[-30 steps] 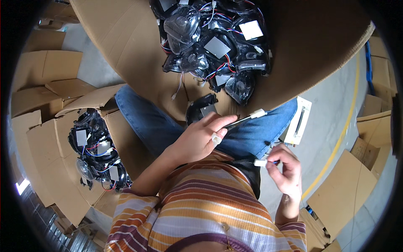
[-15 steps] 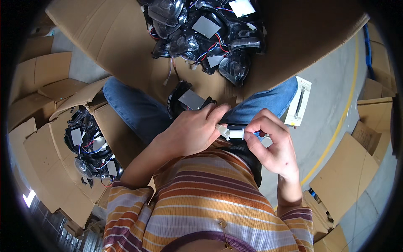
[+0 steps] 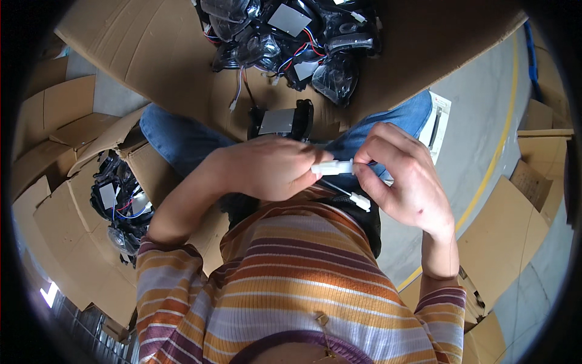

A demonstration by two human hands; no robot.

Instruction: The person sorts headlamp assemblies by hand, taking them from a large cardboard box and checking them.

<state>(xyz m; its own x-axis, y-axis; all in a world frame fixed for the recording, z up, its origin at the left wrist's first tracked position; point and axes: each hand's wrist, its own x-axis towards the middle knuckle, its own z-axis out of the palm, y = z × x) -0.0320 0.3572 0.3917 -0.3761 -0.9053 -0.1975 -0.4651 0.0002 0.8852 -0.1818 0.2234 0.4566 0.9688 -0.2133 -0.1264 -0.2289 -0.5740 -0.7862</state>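
my left hand (image 3: 273, 167) is closed on one white connector (image 3: 324, 168), its thumb and fingers pinching it with the back of the hand turned up. my right hand (image 3: 400, 176) pinches a second white connector (image 3: 345, 167) between thumb and forefinger, the other fingers curled. the two connectors meet end to end in front of my belly; as far as i can see, they are in line, though my fingers cover too much to say how deep one sits in the other. below them a loose white plug (image 3: 361, 201) lies on its thin wire, held by neither hand.

in front of me a large open carton (image 3: 151, 54) gapes between my knees. in it is a heap of black lamp units (image 3: 297, 45), some with clear shiny covers, some with flat grey squares, with red, blue and white wires strung among them. one white plug (image 3: 233, 105) dangles from the heap's near side. a single black unit with a grey square on top (image 3: 280, 121) sits apart from the heap, just beyond my left hand.

to my left a smaller carton (image 3: 148, 167) stands open, holding more black units (image 3: 124, 212) with grey squares and tangled wires. beyond my right hand, a white case (image 3: 444, 118) lies beside my knee.
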